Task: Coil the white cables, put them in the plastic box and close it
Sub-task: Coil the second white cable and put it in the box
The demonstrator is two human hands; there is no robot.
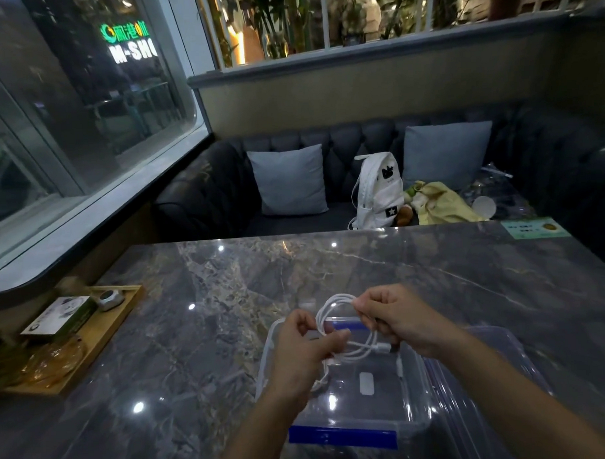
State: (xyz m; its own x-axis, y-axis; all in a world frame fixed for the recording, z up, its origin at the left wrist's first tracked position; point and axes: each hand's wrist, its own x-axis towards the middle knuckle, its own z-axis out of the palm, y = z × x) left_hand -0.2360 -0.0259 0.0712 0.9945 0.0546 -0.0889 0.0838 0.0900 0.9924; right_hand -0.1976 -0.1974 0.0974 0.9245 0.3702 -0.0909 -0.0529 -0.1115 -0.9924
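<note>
Both hands, left (303, 353) and right (396, 317), pinch a looped white cable (334, 305) above the open box (362, 404) on the table (228, 300).

2 hands, left hand (303, 353) & right hand (395, 320), hold white cable (334, 305) over plastic box (376, 412).

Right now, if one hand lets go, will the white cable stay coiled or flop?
Probably floppy: the white cable hangs in loose curved loops between the left hand and right hand. It looks thin, so likely light. No tie shows, so the loops may spring apart.
</note>
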